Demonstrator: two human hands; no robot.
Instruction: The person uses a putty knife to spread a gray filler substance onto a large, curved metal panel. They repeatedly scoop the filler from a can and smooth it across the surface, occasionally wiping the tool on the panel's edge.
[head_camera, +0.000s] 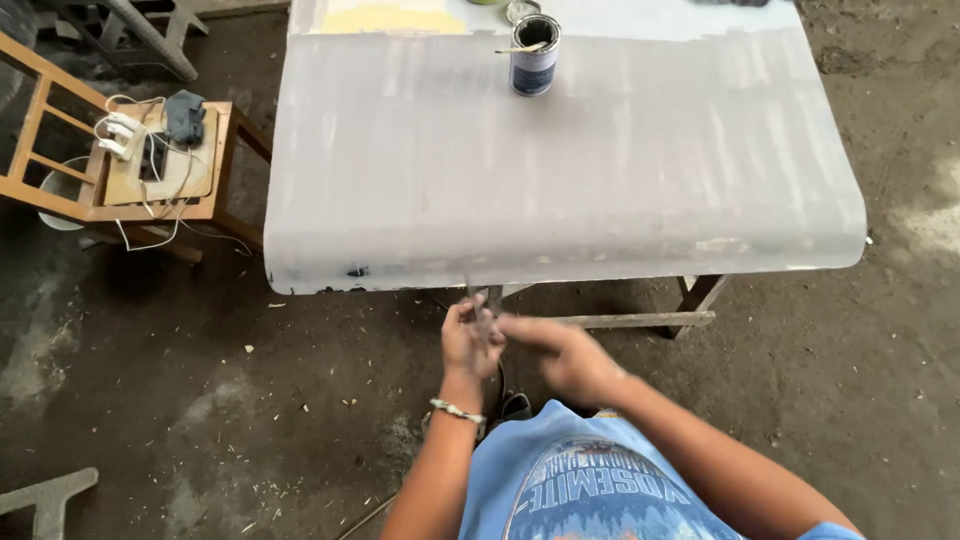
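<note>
Upright, thin stick (478, 305) inside left hand (470, 340) grip.

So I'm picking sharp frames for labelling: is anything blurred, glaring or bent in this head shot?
Head view: the right hand is smeared by motion blur, the left hand a little less; the grey panel and paint can are sharp; soft even daylight, a pale sheen on the panel, no hard glare; the panel's edges bow from the wide lens.

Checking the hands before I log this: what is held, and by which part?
The left hand grips a thin stick-like tool near its lower end; the right hand touches it. Its kind is unclear.
</note>
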